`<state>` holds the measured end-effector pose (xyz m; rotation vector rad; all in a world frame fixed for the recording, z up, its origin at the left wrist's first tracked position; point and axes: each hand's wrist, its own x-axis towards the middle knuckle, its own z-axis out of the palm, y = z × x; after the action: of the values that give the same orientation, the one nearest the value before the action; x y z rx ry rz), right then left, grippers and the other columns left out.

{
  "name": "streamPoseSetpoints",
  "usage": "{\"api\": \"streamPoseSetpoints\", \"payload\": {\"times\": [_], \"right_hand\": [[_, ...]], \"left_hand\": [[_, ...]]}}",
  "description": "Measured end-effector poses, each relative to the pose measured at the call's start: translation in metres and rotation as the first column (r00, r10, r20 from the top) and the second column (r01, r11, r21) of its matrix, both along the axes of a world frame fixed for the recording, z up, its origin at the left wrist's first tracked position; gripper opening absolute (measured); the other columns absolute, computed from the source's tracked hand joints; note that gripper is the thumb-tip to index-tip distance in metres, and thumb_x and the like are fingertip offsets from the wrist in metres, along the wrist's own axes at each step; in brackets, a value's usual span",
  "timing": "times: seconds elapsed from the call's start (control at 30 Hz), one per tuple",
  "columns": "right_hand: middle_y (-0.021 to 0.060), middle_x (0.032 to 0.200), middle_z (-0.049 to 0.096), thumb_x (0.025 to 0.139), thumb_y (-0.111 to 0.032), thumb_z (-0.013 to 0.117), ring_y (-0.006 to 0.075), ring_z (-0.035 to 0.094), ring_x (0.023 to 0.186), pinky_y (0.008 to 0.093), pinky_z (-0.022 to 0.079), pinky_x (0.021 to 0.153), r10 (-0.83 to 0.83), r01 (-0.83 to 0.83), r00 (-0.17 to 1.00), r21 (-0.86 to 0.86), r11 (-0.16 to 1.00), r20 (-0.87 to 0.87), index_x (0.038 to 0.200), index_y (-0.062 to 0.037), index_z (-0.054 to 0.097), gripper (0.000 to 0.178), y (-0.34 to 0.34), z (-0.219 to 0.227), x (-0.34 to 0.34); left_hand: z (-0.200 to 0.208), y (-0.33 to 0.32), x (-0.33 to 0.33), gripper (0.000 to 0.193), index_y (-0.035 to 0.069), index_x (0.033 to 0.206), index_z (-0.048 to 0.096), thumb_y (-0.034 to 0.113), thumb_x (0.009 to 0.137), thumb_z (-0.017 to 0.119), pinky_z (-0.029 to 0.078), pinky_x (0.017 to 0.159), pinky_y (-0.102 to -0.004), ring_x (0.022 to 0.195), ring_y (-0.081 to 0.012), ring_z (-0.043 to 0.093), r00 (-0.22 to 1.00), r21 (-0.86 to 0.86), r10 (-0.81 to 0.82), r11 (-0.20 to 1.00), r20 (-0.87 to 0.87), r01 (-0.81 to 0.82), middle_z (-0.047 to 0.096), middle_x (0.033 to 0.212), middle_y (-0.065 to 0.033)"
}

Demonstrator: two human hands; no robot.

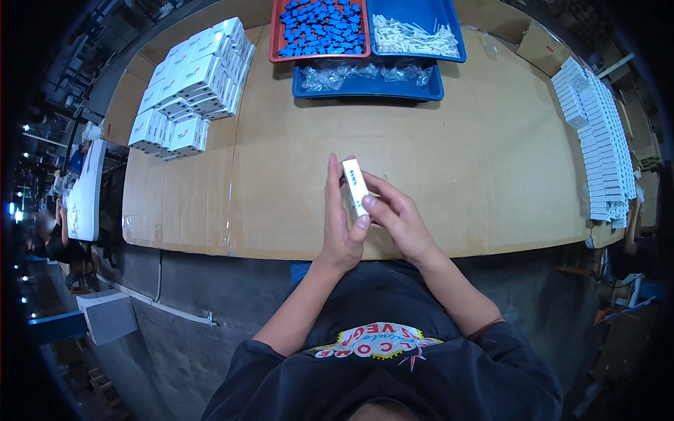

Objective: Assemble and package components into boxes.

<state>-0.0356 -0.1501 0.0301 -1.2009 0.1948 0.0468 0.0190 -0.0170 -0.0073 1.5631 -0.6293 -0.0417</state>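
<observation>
A small white box (pixel 355 184) with dark print on its narrow face is held up between my two hands, above the near middle of the table. My left hand (pixel 341 228) lies along the box's left side, fingers straight and pointing away, its thumb at the near end. From the right, my right hand (pixel 401 219) grips the same box, with the thumb on the near part and the fingers curled behind it. The box's underside and far face are hidden by my hands.
White boxes (pixel 184 74) are stacked at the far left of the cardboard-covered table (pixel 295 224). At the back are a red tray (pixel 272 49) of blue pieces, a blue tray (pixel 460 50) of white pieces and a lower blue tray (pixel 365 93) with clear bags. Small white boxes (pixel 597 151) line the right edge.
</observation>
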Motion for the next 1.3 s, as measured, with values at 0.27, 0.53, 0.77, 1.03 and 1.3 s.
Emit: {"api": "streamPoseSetpoints", "payload": {"times": [0.27,0.53,0.77,1.03,1.3], "right_hand": [[0.0196,0.155,0.05,0.105,-0.011,0.062,0.0242,0.05,0.144,0.0357,0.041,0.118,-0.067,0.066,0.996,0.03,0.997,0.06,0.157,0.0041,0.04,0.058,0.029,-0.003,-0.005],[0.0182,0.157,0.051,0.11,-0.012,0.056,0.0182,0.053,0.138,0.0302,0.044,0.113,-0.057,0.06,0.992,-0.031,0.998,0.109,0.159,0.0038,0.04,0.054,0.038,-0.006,-0.013],[0.0215,0.154,0.055,0.111,-0.013,0.053,0.0203,0.057,0.135,0.0313,0.045,0.11,-0.068,0.119,0.972,-0.219,0.968,0.227,0.156,0.005,0.043,0.05,0.041,-0.009,-0.015],[0.026,0.153,0.055,0.111,-0.016,0.051,0.0262,0.059,0.136,0.0338,0.046,0.11,-0.048,0.122,0.969,-0.302,0.946,0.241,0.153,0.0068,0.046,0.048,0.042,-0.009,-0.015],[0.0297,0.153,0.052,0.111,-0.014,0.049,0.0342,0.058,0.138,0.0364,0.046,0.111,0.0,0.108,0.961,-0.376,0.92,0.276,0.152,0.0092,0.046,0.047,0.042,-0.005,-0.016]], "left_hand": [[-0.009,-0.006,-0.003,0.1,-0.008,0.151,0.04,0.077,0.097,0.045,0.045,0.108,-0.0467,0.126,-0.0369,0.055,0.975,-0.116,0.178,0.98,0.131,-0.163,0.051,0.136,-0.0256],[-0.015,-0.002,-0.003,0.101,-0.01,0.145,0.043,0.078,0.096,0.041,0.045,0.106,-0.0423,0.123,-0.0291,0.055,0.95,-0.108,0.27,0.961,0.159,-0.256,0.049,0.133,-0.0197],[-0.02,-0.001,-0.004,0.09,-0.01,0.138,0.047,0.069,0.096,0.037,0.046,0.103,-0.0411,0.119,-0.0275,0.056,0.952,-0.185,0.274,0.951,0.134,-0.248,0.051,0.131,-0.0195],[-0.023,0.0,-0.005,0.086,-0.01,0.136,0.049,0.064,0.095,0.038,0.045,0.103,-0.0429,0.118,-0.0311,0.055,0.949,-0.211,0.288,0.943,0.13,-0.258,0.05,0.13,-0.022],[-0.023,0.001,-0.007,0.088,-0.01,0.138,0.048,0.066,0.095,0.038,0.045,0.103,-0.0427,0.119,-0.0307,0.055,0.946,-0.249,0.294,0.934,0.135,-0.255,0.048,0.132,-0.0227]]}}
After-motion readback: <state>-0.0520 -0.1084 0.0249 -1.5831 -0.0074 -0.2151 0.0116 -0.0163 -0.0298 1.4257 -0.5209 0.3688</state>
